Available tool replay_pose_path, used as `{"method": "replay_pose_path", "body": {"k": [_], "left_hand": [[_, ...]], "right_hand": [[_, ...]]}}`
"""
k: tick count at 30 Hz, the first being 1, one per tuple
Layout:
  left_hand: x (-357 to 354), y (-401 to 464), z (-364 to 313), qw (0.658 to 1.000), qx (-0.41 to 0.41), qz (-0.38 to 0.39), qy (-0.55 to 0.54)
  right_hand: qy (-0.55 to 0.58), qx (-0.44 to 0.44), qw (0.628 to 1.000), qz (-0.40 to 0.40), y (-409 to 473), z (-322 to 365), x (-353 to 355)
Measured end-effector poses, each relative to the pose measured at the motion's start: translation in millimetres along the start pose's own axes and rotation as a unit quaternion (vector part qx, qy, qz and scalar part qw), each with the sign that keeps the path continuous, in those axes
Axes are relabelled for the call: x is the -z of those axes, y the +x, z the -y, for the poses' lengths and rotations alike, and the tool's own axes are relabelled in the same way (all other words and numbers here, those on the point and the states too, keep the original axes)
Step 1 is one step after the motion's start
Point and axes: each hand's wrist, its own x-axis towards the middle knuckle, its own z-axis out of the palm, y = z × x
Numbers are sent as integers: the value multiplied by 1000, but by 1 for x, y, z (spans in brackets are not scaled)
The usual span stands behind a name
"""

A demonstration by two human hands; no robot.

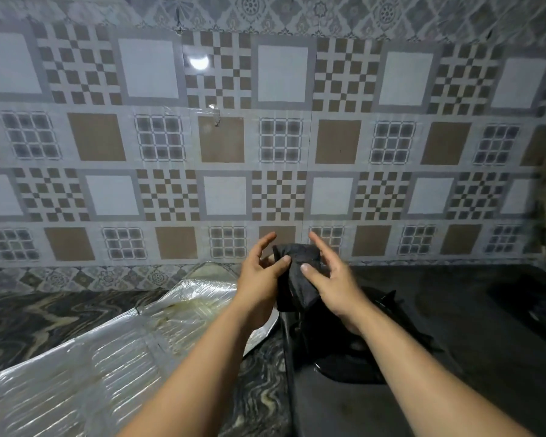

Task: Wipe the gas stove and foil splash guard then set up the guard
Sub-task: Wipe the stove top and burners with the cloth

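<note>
Foil splash guard [85, 357]: lies flat and crumpled on the worktop's near-left part, its stained far panel reaching up towards the wall; the left forearm crosses above its right edge.
Worktop [29, 316]: dark marbled stone, bare at the left edge beyond the foil.
Gas stove [423, 357]: black, on the worktop's right half, just beside the foil; a burner grate shows dimly under the right wrist.
Left hand [259, 279]: raised over the seam between foil and stove, thumb pressed on the cloth's left side, the other fingers spread and lifted off it.
Right hand [331, 279]: opposite, thumb pressed on the cloth's right side, fingers fanned open.
Cloth [297, 279]: dark, folded, held between the two thumbs and palms, its lower end hanging above the stove's left edge.
Tiled wall [281, 137]: patterned, behind the worktop's far edge.
</note>
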Motion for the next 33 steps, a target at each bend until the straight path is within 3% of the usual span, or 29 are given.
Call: {"method": "replay_pose_path", "body": {"k": [6, 10, 16, 24, 27, 30, 33], "left_hand": [[-26, -22, 18, 997, -21, -14, 78], [-29, -24, 30, 992, -11, -56, 115], [-3, 0, 62, 958, 1, -97, 270], [16, 45, 102, 936, 37, -86, 340], [20, 58, 115, 930, 29, -91, 356], [21, 62, 122, 929, 24, -104, 354], [22, 66, 124, 925, 6, -107, 364]], "right_hand": [[-26, 41, 995, 84, -5, -10, 36], [-67, 54, 991, 100, 14, -16, 58], [-152, 26, 982, 109, 68, -36, 79], [-230, 29, 944, 236, 147, -56, 47], [-236, -8, 934, 270, 163, -73, 23], [-320, -40, 893, 315, 162, -95, 12], [-476, 14, 822, 313, 162, -98, 18]]}}
